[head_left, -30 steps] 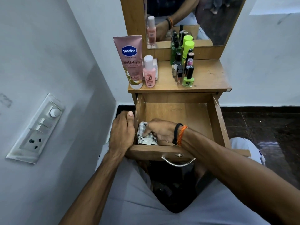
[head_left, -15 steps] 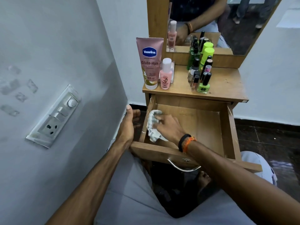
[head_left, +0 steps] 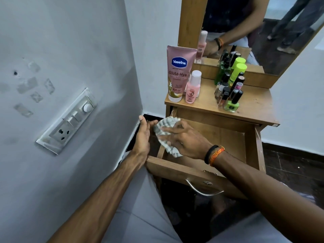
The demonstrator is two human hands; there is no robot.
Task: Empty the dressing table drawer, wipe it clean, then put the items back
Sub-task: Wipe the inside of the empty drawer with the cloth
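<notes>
The wooden drawer [head_left: 228, 137] of the dressing table stands pulled out, and its visible floor is bare. A crumpled checked cloth [head_left: 166, 127] lies over the top of the drawer's left wall. My right hand [head_left: 187, 141] presses on the cloth with fairly straight, spread fingers. Outside that wall, my left hand [head_left: 143, 135] stands flat and upright, with its thumb touching the cloth. On the tabletop [head_left: 254, 102] stand a pink Vaseline tube [head_left: 178, 72], a small pink bottle [head_left: 192, 88] and several nail polish bottles [head_left: 229, 90].
A grey wall with a switch and socket panel [head_left: 70, 120] runs close along the left. The mirror [head_left: 245, 32] rises behind the tabletop. A metal handle [head_left: 203, 190] sticks out from the drawer front, above my lap. Dark floor lies to the right.
My right hand moved the cloth from the drawer's near left corner up and back along the left wall to its top. My left hand let go of the front corner and slid outside the wall.
</notes>
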